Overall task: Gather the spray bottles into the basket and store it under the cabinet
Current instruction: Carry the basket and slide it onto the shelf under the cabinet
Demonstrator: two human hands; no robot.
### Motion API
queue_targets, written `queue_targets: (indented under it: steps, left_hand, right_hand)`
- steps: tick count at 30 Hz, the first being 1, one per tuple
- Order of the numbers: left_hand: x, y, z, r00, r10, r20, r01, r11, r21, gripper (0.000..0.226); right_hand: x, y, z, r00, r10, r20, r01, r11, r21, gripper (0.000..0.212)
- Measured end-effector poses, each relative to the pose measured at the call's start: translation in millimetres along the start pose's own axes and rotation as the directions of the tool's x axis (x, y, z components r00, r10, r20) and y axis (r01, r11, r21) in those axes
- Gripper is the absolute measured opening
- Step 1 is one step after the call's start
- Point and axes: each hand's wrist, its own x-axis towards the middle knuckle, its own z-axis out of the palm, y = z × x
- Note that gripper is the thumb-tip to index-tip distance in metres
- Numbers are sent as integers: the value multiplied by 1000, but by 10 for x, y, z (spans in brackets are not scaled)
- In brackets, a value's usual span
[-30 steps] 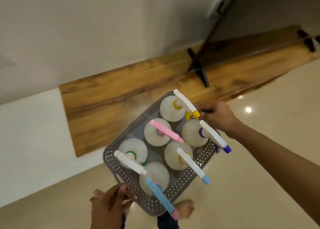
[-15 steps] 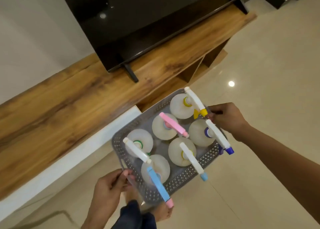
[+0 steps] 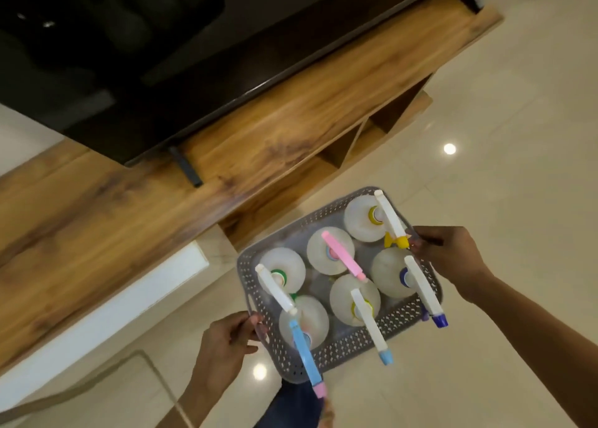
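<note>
We carry the grey perforated basket [image 3: 343, 346] above the pale tiled floor [image 3: 501, 136], just in front of the wooden cabinet [image 3: 129, 207]. Our left hand [image 3: 226, 340] is curled closed around the basket's near-left rim, and our right hand [image 3: 449, 256] is clamped on the opposite rim. The basket hangs between both hands, with six spray bottles [image 3: 330, 249] standing upright inside, nozzles pointing outward.

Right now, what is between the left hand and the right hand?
In the head view, the gray basket with six spray bottles spans the gap; the left hand and right hand grip its opposite ends.
</note>
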Motion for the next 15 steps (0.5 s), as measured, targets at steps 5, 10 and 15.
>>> queue_targets:
  steps: [5,10,15]
  left_hand:
    - [333,89,288,999,-4,-46,6,999,48,22]
    - [829,71,502,989,-75,-124,84,994,71,23]
    - [1331,-17,579,967,-101,-233,107,994,14,23]
  right_hand:
    - [536,233,106,998,60,-16,-59,998,13,19]
    - [1091,339,385,1000,24,12,-24,1000,-15,14]
    - [1692,354,660,998,26,62,-26,1000,0,17]
